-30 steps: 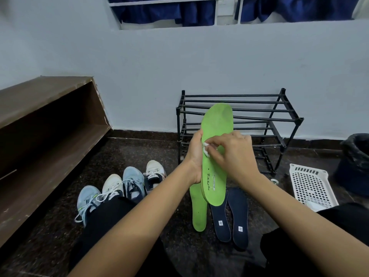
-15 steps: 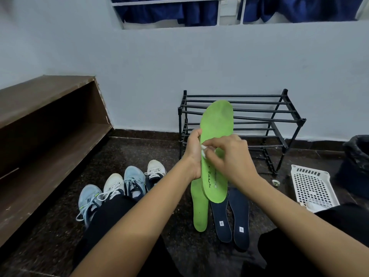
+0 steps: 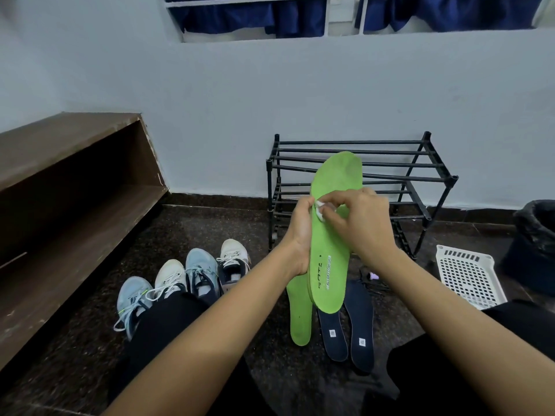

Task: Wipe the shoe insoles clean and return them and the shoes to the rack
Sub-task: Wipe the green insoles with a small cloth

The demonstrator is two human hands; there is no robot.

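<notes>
Left hand [image 3: 300, 235] grips green insole [image 3: 330, 250] upright; right hand [image 3: 360, 223] pinches white wipe [image 3: 319, 210] against it.
Second green insole [image 3: 298, 319], two navy insoles [image 3: 360, 325] on floor; rack [image 3: 420, 178] behind.

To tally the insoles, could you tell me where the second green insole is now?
In the head view, the second green insole lies on the floor, just left of the two navy insoles, its top behind the held green insole.
</notes>
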